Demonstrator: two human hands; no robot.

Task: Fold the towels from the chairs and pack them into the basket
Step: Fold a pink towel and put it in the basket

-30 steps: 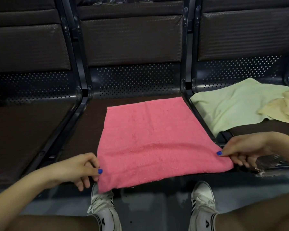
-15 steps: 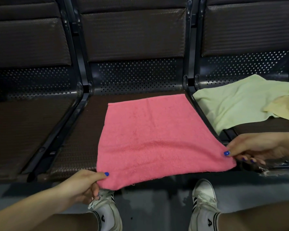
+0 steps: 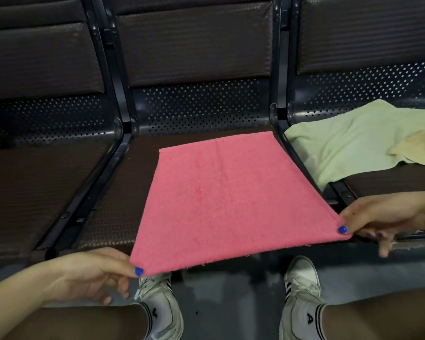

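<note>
Row of dark perforated-metal chairs with woven brown seat pads point(image 3: 101, 217) fills view. Pink square terry towel point(image 3: 226, 200) lies spread flat on middle seat, near edge overhanging front. Pale green towel point(image 3: 349, 148) and crumpled yellow towel point(image 3: 417, 148) wait on right-hand seat. Left hand point(image 3: 93, 273) pinches near-left corner, thumb on top; right hand point(image 3: 380, 217) pinches near-right corner likewise. Basket not in view. Step, judged: first fold of pink towel starting. Next move likely needs both corners lifted together, carried to far edge, aligned.

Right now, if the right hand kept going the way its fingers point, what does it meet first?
The right hand points toward the person's left while pinching the pink towel at its near corner, so it would run across that towel first. Depth is unclear.
</note>
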